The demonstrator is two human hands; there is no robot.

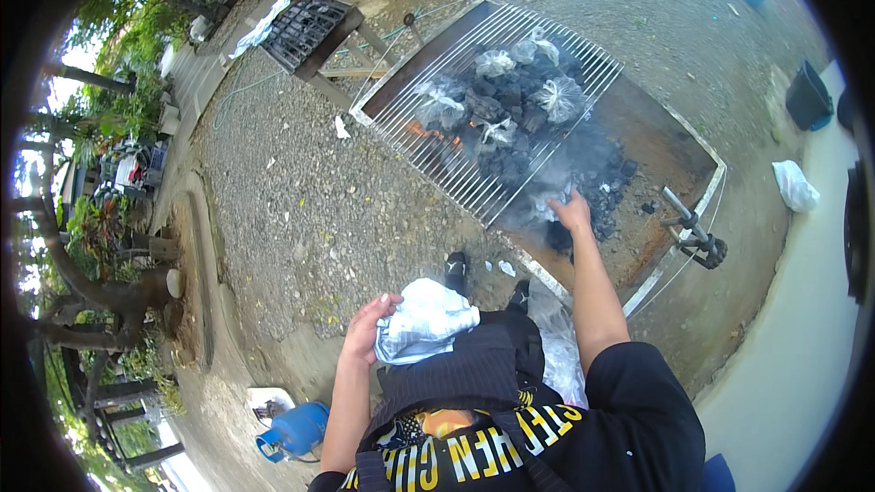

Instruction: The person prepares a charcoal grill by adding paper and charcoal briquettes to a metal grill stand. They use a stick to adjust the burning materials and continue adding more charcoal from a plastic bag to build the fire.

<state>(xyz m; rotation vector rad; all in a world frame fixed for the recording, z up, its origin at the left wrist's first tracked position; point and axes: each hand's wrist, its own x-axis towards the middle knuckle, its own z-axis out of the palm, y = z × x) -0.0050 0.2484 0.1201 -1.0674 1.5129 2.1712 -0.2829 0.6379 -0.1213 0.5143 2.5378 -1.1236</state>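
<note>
My left hand (369,328) grips a crumpled white-and-pale-blue bundle (427,321), cloth or paper, close to my waist. My right hand (574,210) reaches down into the charcoal grill, its fingertips at a clear plastic bag (547,205); smoke blurs whether they pinch it. Black charcoal (608,195) lies in the bed just beyond that hand. Over the far half rests a barred metal grate (448,181), heaped with charcoal lumps (485,106) and several knotted clear plastic bags (560,97). Orange flame (437,133) shows beneath the grate's left side, and smoke drifts over the middle.
A crank fitting (697,236) juts from the grill's right rim. By my right leg hangs or lies clear plastic (554,335). A blue gas cylinder (297,429) stands behind at left. A smaller grill stand (307,27) is at upper left, beyond gravel (307,219). A pale wall (786,328) runs along the right.
</note>
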